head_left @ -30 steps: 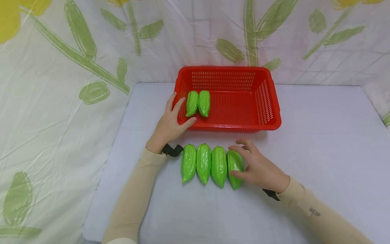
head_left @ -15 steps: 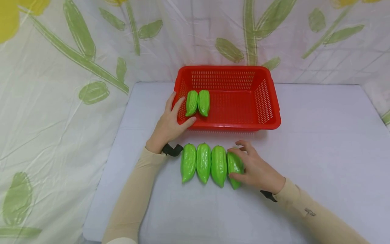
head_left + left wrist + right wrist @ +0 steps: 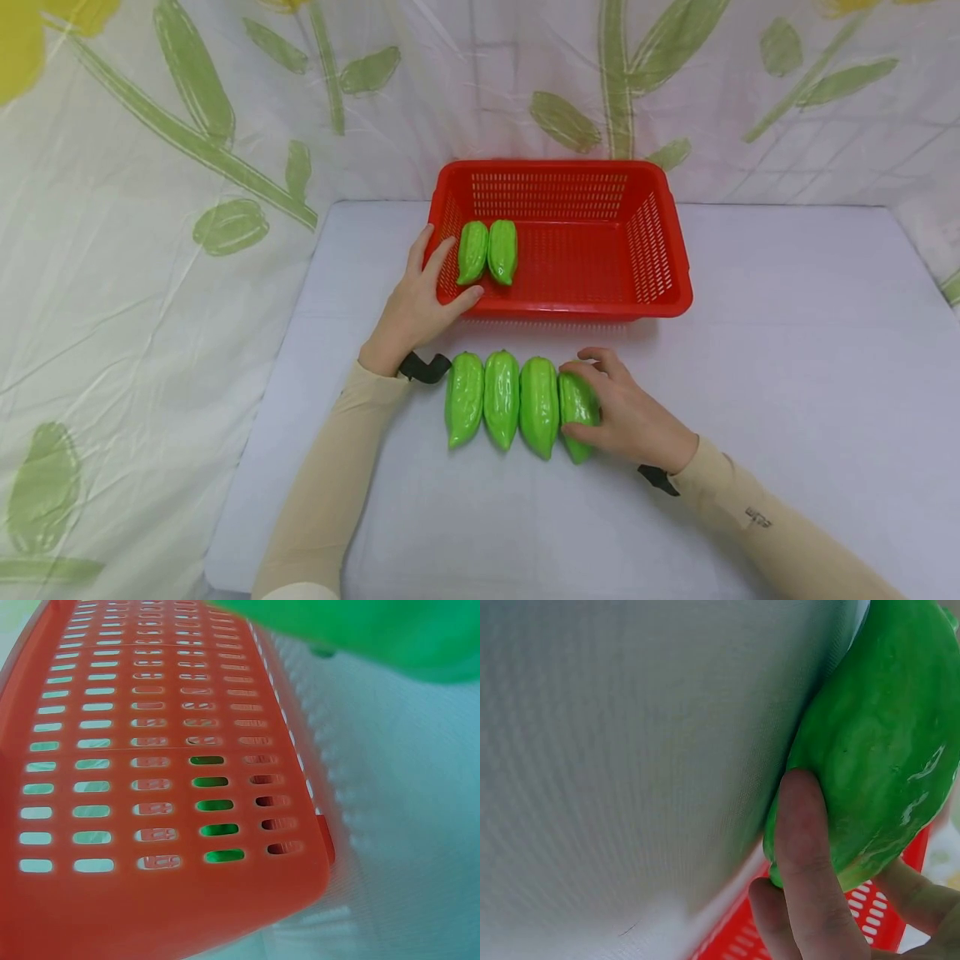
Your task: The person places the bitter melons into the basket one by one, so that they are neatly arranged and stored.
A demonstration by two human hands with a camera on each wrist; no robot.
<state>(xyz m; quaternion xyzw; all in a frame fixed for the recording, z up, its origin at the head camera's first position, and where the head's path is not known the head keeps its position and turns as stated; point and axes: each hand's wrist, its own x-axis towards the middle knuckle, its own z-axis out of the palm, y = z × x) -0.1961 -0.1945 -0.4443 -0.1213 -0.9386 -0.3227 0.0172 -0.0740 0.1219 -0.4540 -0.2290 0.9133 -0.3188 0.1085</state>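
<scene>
Basket, two fruits inside, four fruits outside, right fingers round one

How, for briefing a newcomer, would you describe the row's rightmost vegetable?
Find the red basket on the table. Just in front of it lie four green vegetables in a row. Pick the rightmost vegetable, the only one partly covered by the right hand.

Slotted red basket, green patches behind some slots, blurred green shape upper right, pale surface
</scene>
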